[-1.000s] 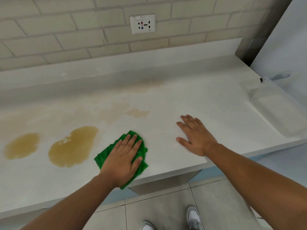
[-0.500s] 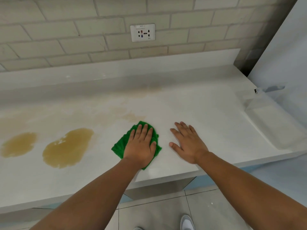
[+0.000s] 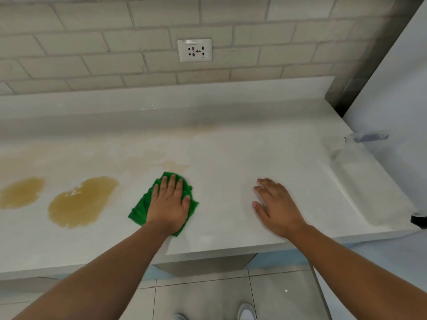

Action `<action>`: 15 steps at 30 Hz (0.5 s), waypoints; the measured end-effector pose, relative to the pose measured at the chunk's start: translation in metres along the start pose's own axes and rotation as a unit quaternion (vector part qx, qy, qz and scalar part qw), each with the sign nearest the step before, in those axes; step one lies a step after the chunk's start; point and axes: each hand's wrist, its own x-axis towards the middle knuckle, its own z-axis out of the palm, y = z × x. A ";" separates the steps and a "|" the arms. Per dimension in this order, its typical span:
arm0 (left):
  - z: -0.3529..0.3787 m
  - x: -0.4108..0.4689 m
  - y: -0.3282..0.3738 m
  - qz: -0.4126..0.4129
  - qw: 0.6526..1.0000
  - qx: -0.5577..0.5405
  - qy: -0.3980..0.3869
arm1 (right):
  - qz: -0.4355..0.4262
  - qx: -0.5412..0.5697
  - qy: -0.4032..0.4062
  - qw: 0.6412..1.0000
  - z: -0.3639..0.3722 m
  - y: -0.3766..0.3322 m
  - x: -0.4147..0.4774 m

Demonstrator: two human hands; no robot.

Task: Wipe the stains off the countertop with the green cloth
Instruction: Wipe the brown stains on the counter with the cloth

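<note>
My left hand presses flat on the green cloth on the white countertop. A big brown stain lies just left of the cloth, and a smaller brown stain sits at the far left. A faint yellowish smear shows just beyond the cloth. My right hand rests flat on the counter to the right of the cloth, fingers spread, holding nothing.
A low raised ledge runs along the back under a brick wall with a socket. A white appliance stands at the right end. The counter's front edge is near my wrists.
My left hand slid the cloth to the right and away from me, off the area beside the big stain. The faint smear is paler. My right hand shifted slightly.
</note>
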 end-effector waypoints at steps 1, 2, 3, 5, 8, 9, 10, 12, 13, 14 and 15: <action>0.000 0.009 0.023 -0.011 1.000 -0.003 -0.004 | 0.008 -0.005 0.006 1.000 -0.003 0.011 -0.004; 0.000 0.017 0.049 -0.008 1.000 -0.007 -0.007 | 0.016 -0.010 0.008 1.000 -0.006 0.023 -0.008; 0.001 0.023 0.074 0.004 1.000 -0.011 -0.009 | 0.022 -0.015 0.006 1.000 -0.008 0.034 -0.011; 0.006 0.029 0.118 0.038 0.999 -0.008 -0.011 | 0.035 -0.026 -0.005 0.999 -0.013 0.052 -0.015; 0.015 0.015 0.153 0.110 0.994 0.012 -0.026 | 0.043 -0.051 -0.039 0.997 -0.018 0.072 -0.017; 0.017 0.006 0.154 0.138 0.990 0.016 -0.031 | 0.041 -0.057 -0.047 0.996 -0.019 0.076 -0.018; 0.017 -0.004 0.149 0.169 0.985 0.016 -0.034 | 0.039 -0.059 -0.052 0.996 -0.018 0.079 -0.018; 0.018 -0.022 0.128 0.222 0.975 0.011 -0.031 | 0.036 -0.050 -0.048 0.997 -0.015 0.081 -0.020; 0.016 -0.028 0.115 0.236 0.971 0.009 -0.030 | 0.037 -0.047 -0.045 0.997 -0.014 0.081 -0.020; 0.015 -0.031 0.102 0.241 0.970 0.011 -0.029 | 0.039 -0.047 -0.044 0.997 -0.013 0.081 -0.021; 0.013 -0.028 0.090 0.233 0.972 0.017 -0.028 | 0.039 -0.045 -0.043 0.997 -0.014 0.082 -0.021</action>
